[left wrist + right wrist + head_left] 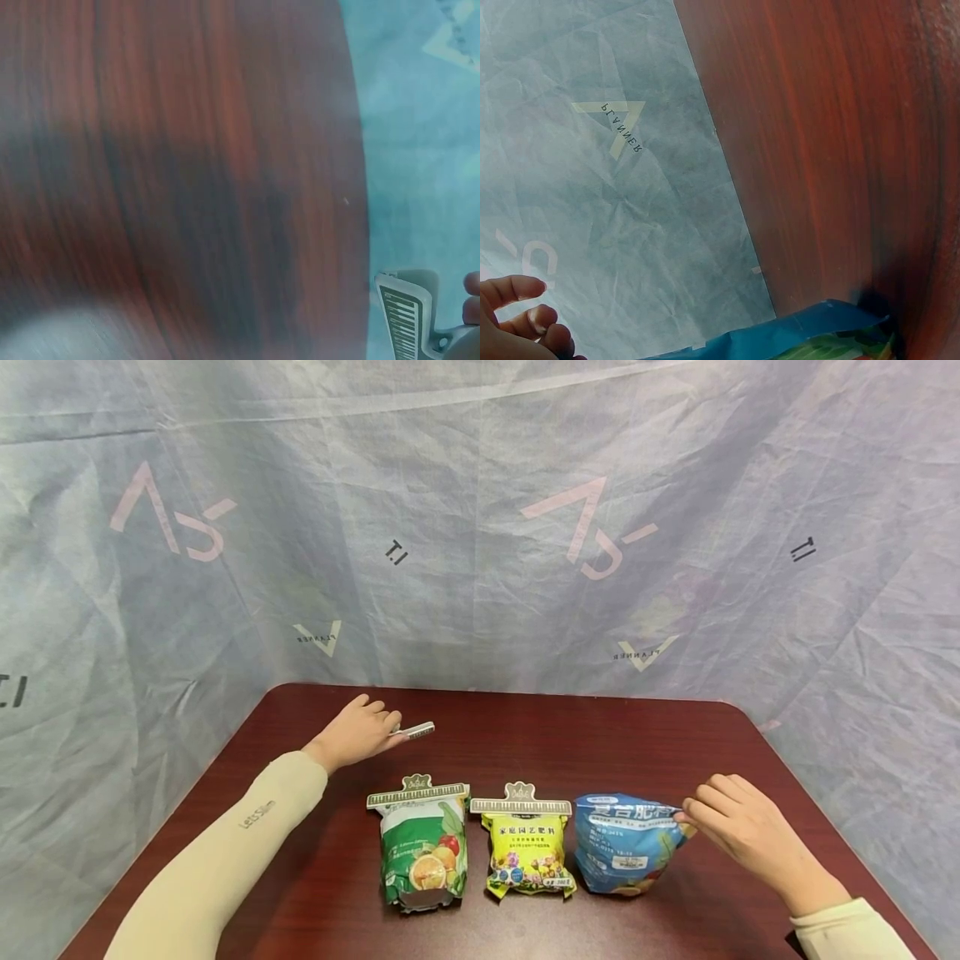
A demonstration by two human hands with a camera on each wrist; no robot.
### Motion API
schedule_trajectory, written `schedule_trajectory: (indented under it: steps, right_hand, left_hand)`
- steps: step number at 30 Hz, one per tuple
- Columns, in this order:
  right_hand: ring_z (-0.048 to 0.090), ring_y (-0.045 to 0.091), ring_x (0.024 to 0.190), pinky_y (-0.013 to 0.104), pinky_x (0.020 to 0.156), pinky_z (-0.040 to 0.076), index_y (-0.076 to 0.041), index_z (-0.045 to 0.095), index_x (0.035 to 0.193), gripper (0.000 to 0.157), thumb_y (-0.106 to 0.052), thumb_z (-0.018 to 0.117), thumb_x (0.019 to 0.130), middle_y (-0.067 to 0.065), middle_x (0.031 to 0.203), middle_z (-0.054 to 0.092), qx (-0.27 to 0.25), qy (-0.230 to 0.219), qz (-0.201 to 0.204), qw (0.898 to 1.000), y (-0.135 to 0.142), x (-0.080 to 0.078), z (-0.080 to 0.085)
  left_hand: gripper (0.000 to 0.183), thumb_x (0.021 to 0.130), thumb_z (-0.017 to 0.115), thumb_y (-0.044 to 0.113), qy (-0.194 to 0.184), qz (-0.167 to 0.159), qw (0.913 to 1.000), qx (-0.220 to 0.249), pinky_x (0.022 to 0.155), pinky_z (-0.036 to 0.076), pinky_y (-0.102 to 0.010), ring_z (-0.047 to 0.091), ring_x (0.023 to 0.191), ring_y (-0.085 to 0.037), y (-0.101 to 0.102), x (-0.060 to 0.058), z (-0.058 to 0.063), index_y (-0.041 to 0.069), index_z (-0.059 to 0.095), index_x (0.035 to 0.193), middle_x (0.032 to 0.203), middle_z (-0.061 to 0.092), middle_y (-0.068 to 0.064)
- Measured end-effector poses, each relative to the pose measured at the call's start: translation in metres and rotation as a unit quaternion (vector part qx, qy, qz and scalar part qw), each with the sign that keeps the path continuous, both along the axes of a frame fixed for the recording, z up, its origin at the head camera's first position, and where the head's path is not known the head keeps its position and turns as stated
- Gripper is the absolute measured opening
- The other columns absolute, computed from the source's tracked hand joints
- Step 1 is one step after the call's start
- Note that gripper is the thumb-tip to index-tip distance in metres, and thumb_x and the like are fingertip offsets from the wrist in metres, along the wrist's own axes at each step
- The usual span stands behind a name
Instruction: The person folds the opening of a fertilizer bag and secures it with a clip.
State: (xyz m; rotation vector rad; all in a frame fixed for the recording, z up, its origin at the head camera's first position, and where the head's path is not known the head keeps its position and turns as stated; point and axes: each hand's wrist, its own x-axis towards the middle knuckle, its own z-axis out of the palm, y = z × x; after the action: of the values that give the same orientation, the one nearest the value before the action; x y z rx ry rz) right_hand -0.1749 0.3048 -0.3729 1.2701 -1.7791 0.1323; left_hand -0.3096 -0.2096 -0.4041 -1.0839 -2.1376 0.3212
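Over the back left of the table, my left hand (358, 731) grips a metal bag clip (420, 730) by its handle. The left wrist view shows the clip (405, 316) at the lower right with its ridged bar. On the right, my right hand (750, 831) pinches the top right corner of a blue fertilizer bag (621, 847), which stands upright with no clip on its top. In the right wrist view the blue bag (780, 335) shows along the bottom edge, with curled fingers (526, 289) at the lower left.
A green and white bag (420, 852) with fruit pictures and a yellow fertilizer bag (527, 852) stand left of the blue one. Each wears a metal clip across its top. Printed fabric (450, 568) hangs around the dark red table (562, 735).
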Motion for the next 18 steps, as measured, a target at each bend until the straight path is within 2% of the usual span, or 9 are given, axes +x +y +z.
schedule_trajectory:
  steps: [2, 4, 12, 18]
  right_hand:
    - [0.039, 0.016, 0.059, 0.025, 0.055, 0.027, -0.007, 0.058, 0.070, 0.034, -0.027, 0.049, 0.096, -0.003, 0.066, 0.047, 0.002, 0.001, -0.001, 1.000, 0.003, -0.003, -0.004]
    - [0.038, 0.016, 0.058, 0.025, 0.055, 0.026, -0.007, 0.057, 0.068, 0.036, -0.027, 0.047, 0.096, -0.003, 0.065, 0.046, -0.009, 0.005, -0.001, 1.000, -0.003, 0.001, 0.001]
    - [0.037, 0.016, 0.058, 0.025, 0.055, 0.026, -0.006, 0.056, 0.068, 0.037, -0.027, 0.046, 0.097, -0.003, 0.065, 0.045, -0.010, 0.005, -0.002, 1.000, -0.007, 0.003, 0.005]
    - [0.037, 0.016, 0.058, 0.024, 0.055, 0.026, -0.006, 0.056, 0.068, 0.037, -0.027, 0.046, 0.097, -0.003, 0.064, 0.045, -0.011, 0.004, 0.001, 1.000, -0.007, 0.003, 0.005]
  left_hand:
    - [0.033, 0.084, 0.062, 0.041, 0.002, -0.003, 1.0000, 0.000, 0.061, 0.032, -0.035, 0.047, 0.059, -0.021, 0.004, 0.001, 0.003, 0.011, 0.050, 0.075, 0.056, 0.048, 0.003]
    - [0.033, 0.084, 0.062, 0.041, 0.004, -0.009, 0.9999, 0.000, 0.060, 0.032, -0.035, 0.046, 0.059, -0.020, 0.009, 0.003, 0.006, 0.011, 0.050, 0.075, 0.056, 0.049, 0.003]
    - [0.033, 0.082, 0.064, 0.041, 0.047, -0.062, 0.9968, 0.018, 0.061, 0.035, -0.036, 0.045, 0.058, -0.019, 0.035, 0.008, 0.023, 0.011, 0.052, 0.075, 0.058, 0.050, 0.004]
    - [0.034, 0.083, 0.062, 0.042, 0.069, -0.088, 0.9936, 0.016, 0.062, 0.036, -0.035, 0.046, 0.059, -0.019, 0.053, 0.016, 0.037, 0.011, 0.052, 0.074, 0.060, 0.053, 0.004]
